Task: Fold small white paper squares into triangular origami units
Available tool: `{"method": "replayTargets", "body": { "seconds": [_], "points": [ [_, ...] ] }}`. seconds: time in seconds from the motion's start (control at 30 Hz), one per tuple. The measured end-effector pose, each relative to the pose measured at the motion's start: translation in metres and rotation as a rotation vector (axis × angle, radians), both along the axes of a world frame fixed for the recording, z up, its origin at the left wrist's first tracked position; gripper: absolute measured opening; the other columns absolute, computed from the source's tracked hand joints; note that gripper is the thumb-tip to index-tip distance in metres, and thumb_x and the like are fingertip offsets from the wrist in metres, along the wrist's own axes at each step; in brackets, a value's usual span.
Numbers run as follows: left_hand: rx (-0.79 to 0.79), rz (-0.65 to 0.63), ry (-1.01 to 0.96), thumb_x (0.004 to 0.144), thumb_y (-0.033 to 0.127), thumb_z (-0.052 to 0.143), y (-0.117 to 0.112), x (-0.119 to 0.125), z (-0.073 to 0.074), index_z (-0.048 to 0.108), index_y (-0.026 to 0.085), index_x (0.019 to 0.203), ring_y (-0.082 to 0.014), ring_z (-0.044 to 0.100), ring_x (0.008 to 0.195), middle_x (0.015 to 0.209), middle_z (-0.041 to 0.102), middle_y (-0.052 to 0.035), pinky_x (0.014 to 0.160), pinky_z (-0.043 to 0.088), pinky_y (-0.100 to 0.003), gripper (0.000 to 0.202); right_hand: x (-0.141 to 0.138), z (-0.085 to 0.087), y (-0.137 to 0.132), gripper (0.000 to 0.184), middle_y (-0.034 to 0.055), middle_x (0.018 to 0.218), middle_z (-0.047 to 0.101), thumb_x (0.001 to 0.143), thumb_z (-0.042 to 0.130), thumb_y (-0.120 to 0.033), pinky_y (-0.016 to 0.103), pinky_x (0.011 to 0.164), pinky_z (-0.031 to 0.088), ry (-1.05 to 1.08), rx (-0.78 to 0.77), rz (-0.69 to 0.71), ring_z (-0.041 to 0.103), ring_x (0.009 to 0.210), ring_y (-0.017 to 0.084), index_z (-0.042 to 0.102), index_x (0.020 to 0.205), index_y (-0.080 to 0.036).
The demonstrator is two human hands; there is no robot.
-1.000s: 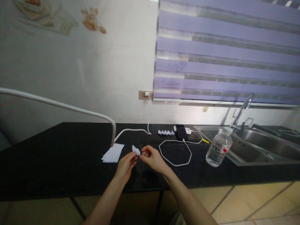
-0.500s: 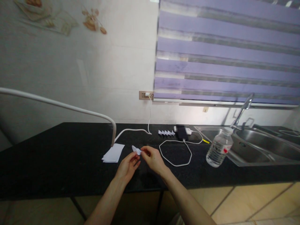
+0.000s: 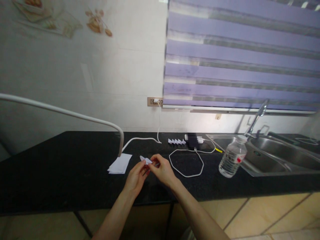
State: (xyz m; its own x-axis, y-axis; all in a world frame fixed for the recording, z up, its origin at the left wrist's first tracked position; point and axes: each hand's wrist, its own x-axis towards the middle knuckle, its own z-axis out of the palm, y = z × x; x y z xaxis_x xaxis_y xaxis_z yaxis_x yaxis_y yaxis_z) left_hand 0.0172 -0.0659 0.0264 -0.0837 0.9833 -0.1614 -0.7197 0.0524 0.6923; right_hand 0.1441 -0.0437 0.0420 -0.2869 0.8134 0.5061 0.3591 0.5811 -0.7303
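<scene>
Between my two hands, just above the black countertop [image 3: 75, 186], is a small folded piece of white paper [image 3: 145, 160]. My left hand [image 3: 135, 175] pinches its left and lower side. Fingers of my right hand [image 3: 161, 168] close on its right end and hide part of it. Left of my hands lies a fanned stack of white paper sheets [image 3: 121, 164]. Farther back, to the right, several small folded paper pieces [image 3: 177, 142] stand in a row.
A white cable [image 3: 186, 176] loops right of my hands, near a pixelated dark device [image 3: 193, 142]. A clear water bottle [image 3: 228, 163] stands before the steel sink [image 3: 272, 160]. From the left, a white bent tube [image 3: 87, 118] reaches down to the paper stack.
My right fingers have shifted slightly left over the folded paper, and it now looks wider and turned a little. The whole view has drifted marginally.
</scene>
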Motion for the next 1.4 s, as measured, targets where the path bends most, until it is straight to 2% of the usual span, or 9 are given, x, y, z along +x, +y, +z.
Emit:
{"method": "replayTargets", "body": {
  "seconds": [0.23,0.4,0.5,0.67,0.97,1.17,1.4],
  "points": [
    [-0.047,-0.063,-0.150,0.076,0.015,0.056,-0.0038,0.0045,0.0035,0.062,0.016,0.075,-0.0130,0.062,0.074,0.075,0.066,-0.0019,0.072,0.047,-0.027,0.007,-0.0009,0.0025,-0.0019,0.011,0.0006,0.074,0.058,0.077,0.051,-0.023,0.022,0.061,0.041,0.010,0.019,0.010,0.052,0.065,0.011,0.058,0.083,-0.018],
    [-0.038,-0.133,-0.182,0.079,0.019,0.052,-0.0052,0.0039,0.0039,0.062,0.016,0.077,-0.0167,0.061,0.082,0.084,0.066,-0.0060,0.073,0.047,-0.030,0.011,-0.0040,-0.0011,-0.0016,0.016,-0.0002,0.070,0.059,0.076,0.054,-0.029,0.021,0.058,0.041,0.059,-0.073,0.018,0.051,0.061,0.010,0.059,0.086,-0.018],
    [0.001,-0.130,-0.161,0.079,0.021,0.052,-0.0052,0.0027,0.0045,0.062,0.015,0.078,-0.0175,0.061,0.082,0.083,0.066,-0.0066,0.074,0.047,-0.031,0.012,-0.0039,-0.0008,-0.0023,0.021,0.0013,0.075,0.060,0.076,0.055,-0.030,0.021,0.058,0.042,0.100,-0.113,0.066,0.053,0.064,0.011,0.060,0.091,-0.017],
    [0.024,-0.098,-0.145,0.078,0.022,0.054,-0.0054,0.0033,0.0046,0.060,0.016,0.073,-0.0152,0.061,0.076,0.075,0.065,-0.0031,0.073,0.047,-0.029,0.010,-0.0013,0.0044,-0.0059,0.015,0.0020,0.078,0.059,0.079,0.053,-0.027,0.021,0.063,0.041,0.053,-0.010,0.124,0.053,0.070,0.011,0.064,0.081,-0.017],
    [0.001,-0.064,-0.178,0.075,0.022,0.058,-0.0053,0.0056,0.0017,0.062,0.017,0.076,-0.0131,0.060,0.073,0.077,0.064,-0.0018,0.070,0.046,-0.027,0.006,-0.0001,0.0049,-0.0054,0.016,0.0024,0.078,0.058,0.082,0.049,-0.024,0.022,0.064,0.040,0.027,0.022,0.121,0.052,0.072,0.011,0.063,0.081,-0.017],
    [-0.036,-0.117,-0.250,0.078,0.024,0.054,-0.0082,0.0062,0.0047,0.061,0.016,0.073,-0.0146,0.060,0.073,0.075,0.064,-0.0035,0.069,0.047,-0.029,0.012,-0.0004,0.0054,-0.0076,0.017,0.0024,0.079,0.058,0.083,0.048,-0.023,0.021,0.065,0.040,0.033,0.045,0.143,0.053,0.073,0.011,0.063,0.079,-0.017],
    [0.020,-0.148,-0.142,0.077,0.017,0.054,-0.0102,0.0029,0.0043,0.063,0.015,0.081,-0.0164,0.061,0.079,0.083,0.066,-0.0058,0.072,0.047,-0.029,0.011,0.0017,0.0030,-0.0069,0.011,0.0015,0.080,0.056,0.076,0.055,-0.020,0.021,0.062,0.040,0.019,0.046,0.141,0.052,0.071,0.011,0.062,0.083,-0.017]
  ]
}}
